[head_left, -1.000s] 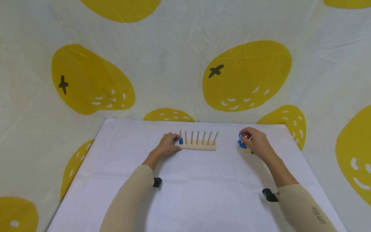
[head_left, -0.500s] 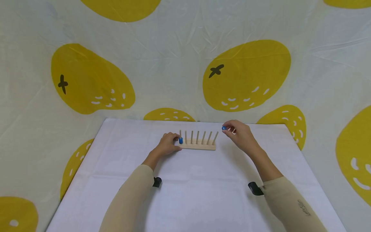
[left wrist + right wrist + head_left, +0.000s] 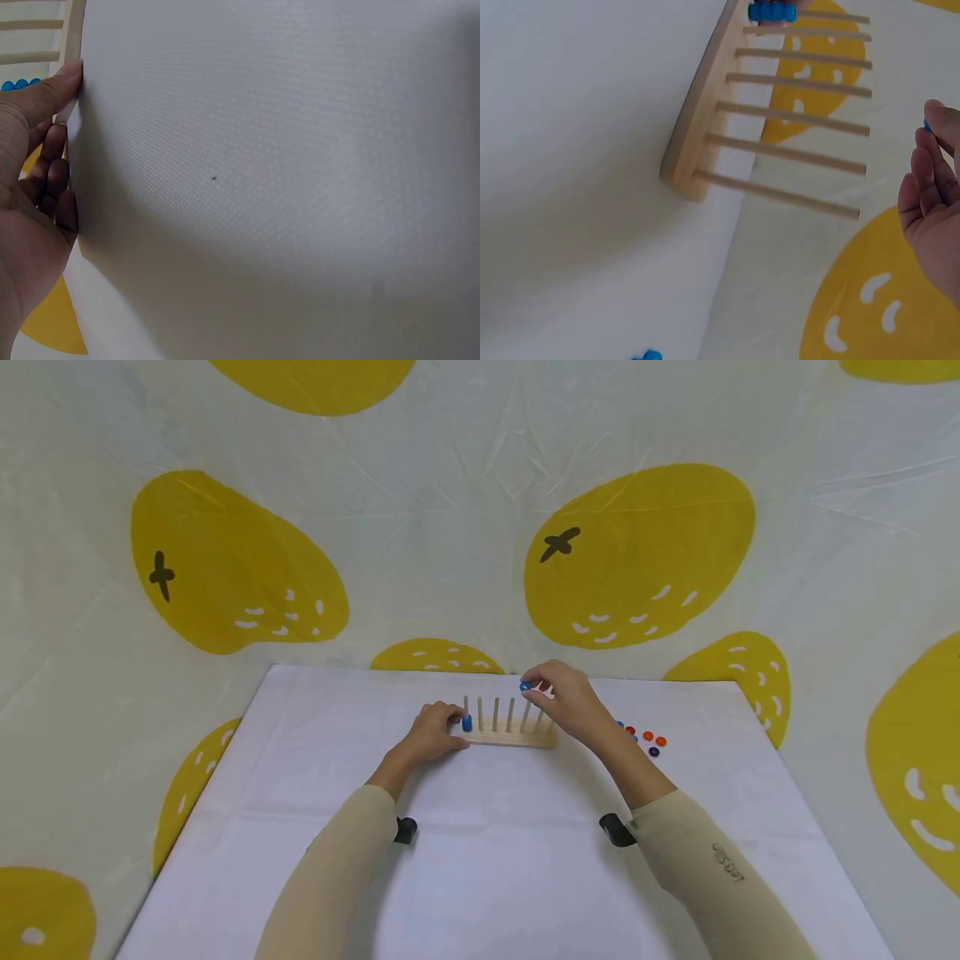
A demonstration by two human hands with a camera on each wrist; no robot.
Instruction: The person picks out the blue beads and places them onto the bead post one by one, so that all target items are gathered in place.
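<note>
A wooden peg board (image 3: pixel 512 739) with a row of several upright pegs stands near the back of the table. Several blue beads (image 3: pixel 772 12) are stacked on its leftmost peg. My left hand (image 3: pixel 435 732) grips the board's left end, the thumb (image 3: pixel 56 90) on the near edge and the other fingers curled behind. Between thumb and forefinger, my right hand (image 3: pixel 567 697) pinches a blue bead (image 3: pixel 525 687). That bead is up at the height of the peg tops, over the right half of the row. The right hand covers part of the rightmost pegs in the head view.
To the right of the board lie loose beads: orange ones (image 3: pixel 648 736), a red one (image 3: pixel 631 730), a dark one (image 3: pixel 654 752) and blue ones (image 3: pixel 652 355), partly hidden by the right arm. The white-covered table (image 3: pixel 495 877) ends at a patterned curtain (image 3: pixel 435 527).
My right hand has lifted a blue bead from the loose pile and carried it left to above the pegs. My left hand has stayed at the board's left end.
</note>
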